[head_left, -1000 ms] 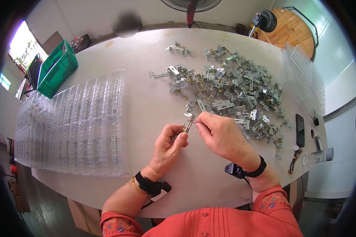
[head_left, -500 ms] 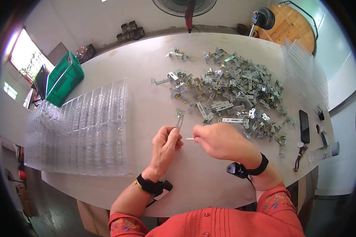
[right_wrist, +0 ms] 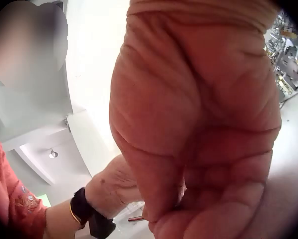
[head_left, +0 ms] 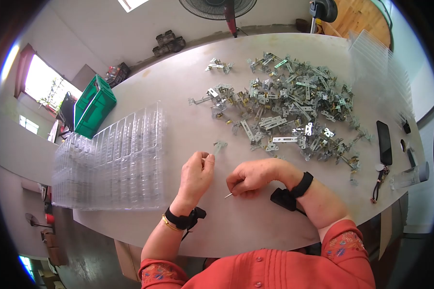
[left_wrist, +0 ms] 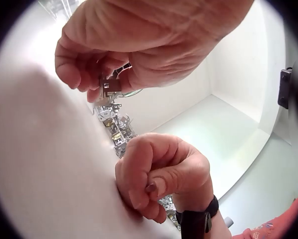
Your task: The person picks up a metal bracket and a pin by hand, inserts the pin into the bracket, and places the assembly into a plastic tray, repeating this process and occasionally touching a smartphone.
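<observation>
Head view: left hand (head_left: pixel 196 176) pinches bracket (head_left: pixel 220 146), right hand (head_left: pixel 253 176) clamps rod (head_left: pixel 228 195) toward near edge of worktop (head_left: pixel 222 229); best keep bracket steady.

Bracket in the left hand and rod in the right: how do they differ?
The bracket shows an irregular, branching end; the rod shows a straight, narrow one. The left hand holds the bracket, the right hand the rod. Both are only partly visible.
</observation>
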